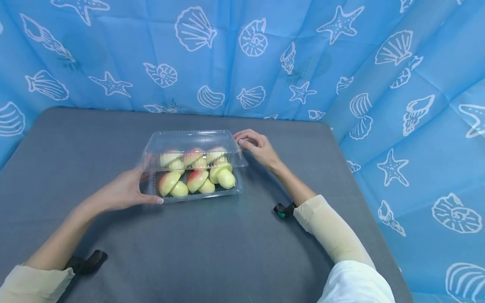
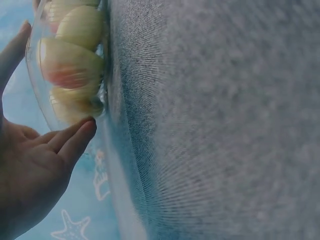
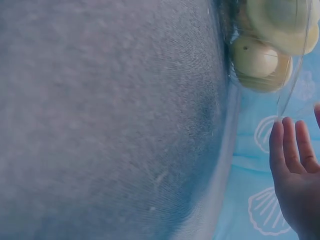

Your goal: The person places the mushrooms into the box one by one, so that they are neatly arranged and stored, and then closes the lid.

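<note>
A clear plastic clamshell container (image 1: 193, 197) stands on the table, its hinged transparent lid (image 1: 193, 141) tilted up over the back row. Inside sit several pale yellow, red-blushed fruit-like pieces (image 1: 197, 181) in two rows, some mushroom-shaped. My left hand (image 1: 123, 189) spans the container's left end, thumb tip at the near corner and blurred fingers along the side. In the left wrist view its fingertips (image 2: 87, 127) meet the lower corner. At the lid's right end, my right hand (image 1: 259, 147) holds the edge between thumb and fingers; its fingertips (image 3: 277, 125) show at the lid corner.
The table (image 1: 227, 252) has a grey cloth cover with rounded far corners. A blue curtain (image 1: 235, 75) printed with white shells and starfish hangs behind it and along the right. Dark straps (image 1: 284, 210) sit on both forearms.
</note>
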`<state>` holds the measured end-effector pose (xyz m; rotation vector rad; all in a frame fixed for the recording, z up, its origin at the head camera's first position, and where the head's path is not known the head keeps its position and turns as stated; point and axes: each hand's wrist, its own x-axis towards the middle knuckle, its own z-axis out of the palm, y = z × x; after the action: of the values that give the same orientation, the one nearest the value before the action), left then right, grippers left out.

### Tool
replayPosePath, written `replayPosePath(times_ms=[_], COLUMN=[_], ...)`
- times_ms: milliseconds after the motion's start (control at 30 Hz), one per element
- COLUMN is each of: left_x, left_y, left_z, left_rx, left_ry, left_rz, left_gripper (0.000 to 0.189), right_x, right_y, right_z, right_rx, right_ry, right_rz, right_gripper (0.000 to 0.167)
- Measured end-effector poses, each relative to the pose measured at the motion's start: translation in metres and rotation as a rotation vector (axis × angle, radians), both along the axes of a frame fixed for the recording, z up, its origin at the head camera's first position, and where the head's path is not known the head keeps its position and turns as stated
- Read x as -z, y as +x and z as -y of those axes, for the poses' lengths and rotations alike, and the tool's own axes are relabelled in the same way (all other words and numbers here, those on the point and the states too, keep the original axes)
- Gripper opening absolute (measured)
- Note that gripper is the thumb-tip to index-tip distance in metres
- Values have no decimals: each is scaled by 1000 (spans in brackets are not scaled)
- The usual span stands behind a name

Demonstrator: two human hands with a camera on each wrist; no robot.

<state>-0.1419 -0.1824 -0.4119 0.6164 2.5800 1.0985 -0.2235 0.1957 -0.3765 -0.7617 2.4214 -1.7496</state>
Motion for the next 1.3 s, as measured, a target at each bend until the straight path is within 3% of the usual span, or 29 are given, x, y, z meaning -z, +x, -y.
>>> replayPosePath(times_ms=[267,467,533,667,733,933,1100,1300], left_x=[-5,-10,-11,-11,-10,-8,-7,-6], left_y=[5,5,6,6,8,15,18,18], left_z=[1,9,15,22,22,22,22,15], left_rx=[-100,-77,-31,87,105,12,-33,-61], left_ry=[-83,-137,-81,114,165,161,134,115], left_rz=[-7,-15,30,139,171,178,137,99], left_gripper=[146,137,131,113,106,96,89,92], right_x=[1,5,13,30,34,35,34,30], right_y=[8,13,12,10,13,24,37,52], right_z=[-3,-5,-7,-15,-19,-20,-21,-22], right_rx=[-2,-23,-37,-54,-64,-81,-82,-189], right_ry=[33,27,24,52,67,194,326,281], right_rz=[-17,-10,-13,-24,-15,15,74,236], right_gripper=[17,17,18,21,22,35,54,78])
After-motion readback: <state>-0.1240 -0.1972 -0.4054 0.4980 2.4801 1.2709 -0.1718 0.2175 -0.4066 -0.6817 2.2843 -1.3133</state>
